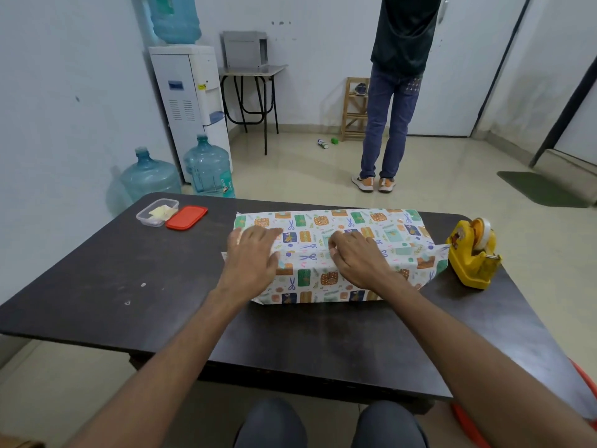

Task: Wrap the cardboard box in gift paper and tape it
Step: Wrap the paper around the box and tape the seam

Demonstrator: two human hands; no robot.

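Note:
The cardboard box is fully covered by patterned gift paper and lies lengthwise in the middle of the dark table; none of the cardboard shows. My left hand lies flat on the paper at the box's left end, fingers straight. My right hand rests on top near the middle, fingers bent, thumb and fingertips pressing at the paper's overlapping edge. Loose paper sticks out at both ends. A yellow tape dispenser stands just right of the box.
A clear plastic container with its red lid beside it sits at the table's far left. Beyond the table are water bottles, a water dispenser and a standing person.

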